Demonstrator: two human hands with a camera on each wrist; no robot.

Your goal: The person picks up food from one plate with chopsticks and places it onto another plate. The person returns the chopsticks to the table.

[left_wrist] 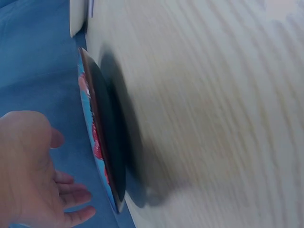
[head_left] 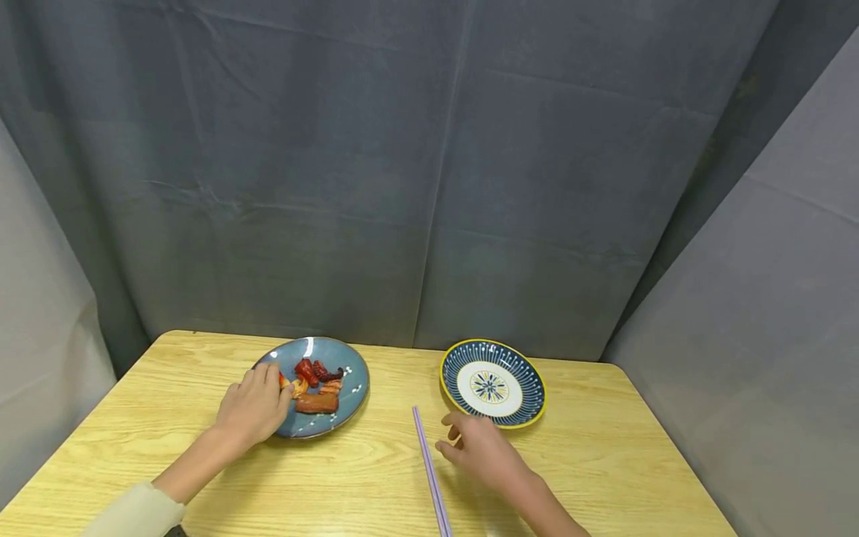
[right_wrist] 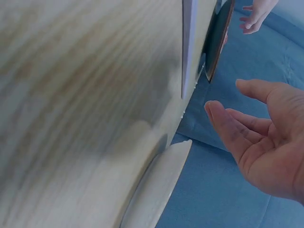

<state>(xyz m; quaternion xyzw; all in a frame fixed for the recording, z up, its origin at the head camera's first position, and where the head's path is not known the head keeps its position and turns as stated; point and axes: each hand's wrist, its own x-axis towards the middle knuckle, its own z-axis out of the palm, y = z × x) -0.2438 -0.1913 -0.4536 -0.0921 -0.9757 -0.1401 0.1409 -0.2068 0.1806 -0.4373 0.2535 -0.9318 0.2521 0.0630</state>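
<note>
Head view: on a pale wood-grain table (head_left: pixel 376 485), the left hand (head_left: pixel 251 403) hovers over the left edge of a blue plate (head_left: pixel 350 409), its back turned to the camera. Left wrist view shows its fingers loosely bent, holding nothing, with a gap between the fingertips and the plate.

Several food pieces lie together on that plate: a brown strip (head_left: pixel 317 403) nearest the front, a striped piece (head_left: pixel 331 387) just behind it, and further back a bright red piece (head_left: pixel 306 372) beside a dark red, curled piece (head_left: pixel 329 371). An orange-yellow piece (head_left: pixel 300 388) sits next to the left fingertips; the hand covers part of this side, so its full shape is hard to tell.

Well to the right, the right hand (head_left: pixel 483 451) hangs in front of a yellow-rimmed plate (head_left: pixel 530 373), which bears a dark blue border and a flower-like centre. Its fingers are softly curved and hold nothing; right wrist view shows thumb and forefinger apart. Lilac chopsticks (head_left: pixel 431 470) lie between the two plates and extend toward the person, just left of the right hand and clear of its fingers. A grey curtain (head_left: pixel 302 186) hangs behind the table.
</note>
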